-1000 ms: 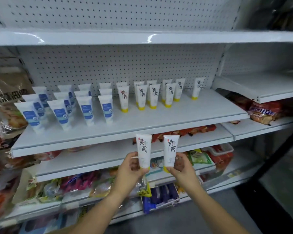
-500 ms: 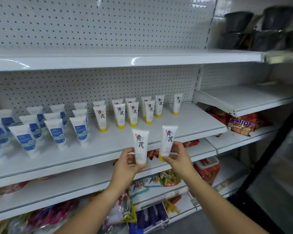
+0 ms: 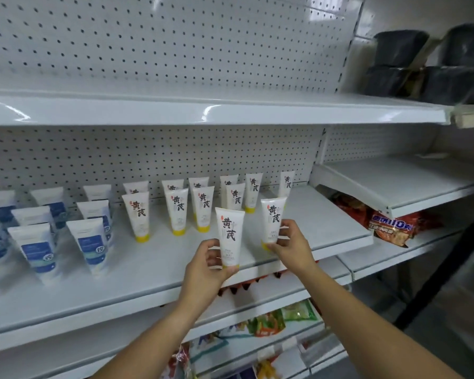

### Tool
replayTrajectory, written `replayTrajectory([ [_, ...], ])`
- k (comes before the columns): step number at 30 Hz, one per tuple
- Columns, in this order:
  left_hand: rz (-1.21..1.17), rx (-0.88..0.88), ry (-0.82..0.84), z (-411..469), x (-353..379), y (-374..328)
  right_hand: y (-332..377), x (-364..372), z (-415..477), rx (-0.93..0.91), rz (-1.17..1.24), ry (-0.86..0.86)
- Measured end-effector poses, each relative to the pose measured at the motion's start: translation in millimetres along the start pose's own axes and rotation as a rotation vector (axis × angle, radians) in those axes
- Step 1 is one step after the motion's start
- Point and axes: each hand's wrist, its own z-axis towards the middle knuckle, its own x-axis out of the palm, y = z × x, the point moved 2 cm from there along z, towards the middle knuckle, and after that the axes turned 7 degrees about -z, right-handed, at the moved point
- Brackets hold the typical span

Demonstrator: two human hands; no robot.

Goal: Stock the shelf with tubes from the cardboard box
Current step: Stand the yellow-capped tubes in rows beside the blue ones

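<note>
My left hand [image 3: 207, 265] grips a white tube with a yellow cap [image 3: 229, 235], held upright, cap down, above the front part of the white middle shelf [image 3: 153, 272]. My right hand [image 3: 290, 246] pinches a second matching tube [image 3: 272, 221] at its lower end, slightly further back over the same shelf. Behind them stand several yellow-capped tubes [image 3: 175, 210] in two rows. The cardboard box is out of view.
Several white and blue tubes [image 3: 92, 242] stand on the left of the same shelf. An upper shelf [image 3: 216, 110] overhangs. Snack packets [image 3: 389, 225] lie on a lower right shelf, dark containers [image 3: 427, 67] sit top right, and more packets fill the shelves below.
Both hands have lifted the two tubes up and forward from below the shelf edge to over the middle shelf. The camera has tilted upward and closer.
</note>
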Motion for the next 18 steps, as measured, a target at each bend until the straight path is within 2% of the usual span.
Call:
replayTrajectory([
  [8, 0.012, -0.027, -0.062, 21.3, 20.5, 4.8, -20.8, 0.4, 64.9, -0.024, -0.048, 0.052],
  [18, 0.050, -0.028, -0.219, 28.5, 53.2, -6.7, -45.4, 9.4, 129.7, -0.069, -0.057, 0.177],
])
